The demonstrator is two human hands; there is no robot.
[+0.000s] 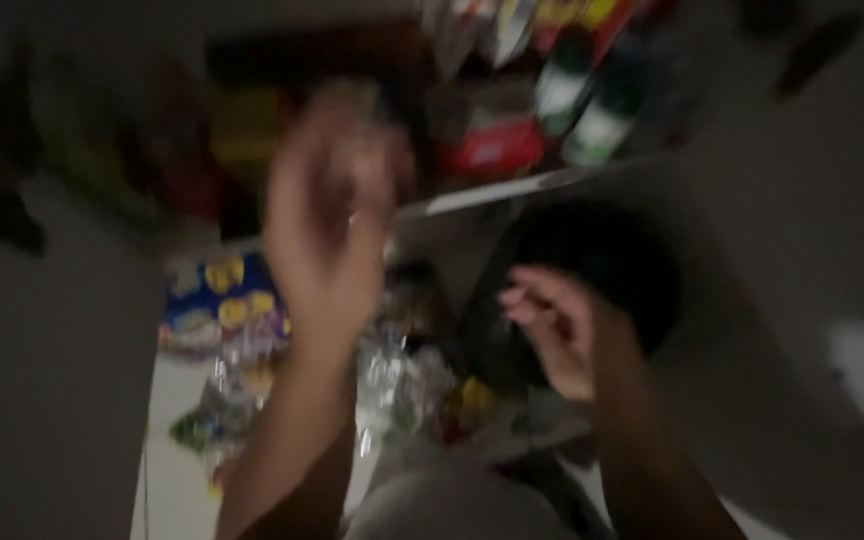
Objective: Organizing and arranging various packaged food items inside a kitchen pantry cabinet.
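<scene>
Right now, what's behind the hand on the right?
Behind the right hand sits a round black thing, maybe a bowl. The hand covers its lower edge, and blur hides what's inside.

Dim, heavily motion-blurred view from the head camera

Little light reaches the scene. The raised left hand point(327, 225) is smeared to a soft shape, the right hand point(557, 335) beside it only slightly sharper. Packages above the left hand are streaks of colour. Grey shadow fills both side edges; a faint pale patch glows far right of the right hand.
</scene>
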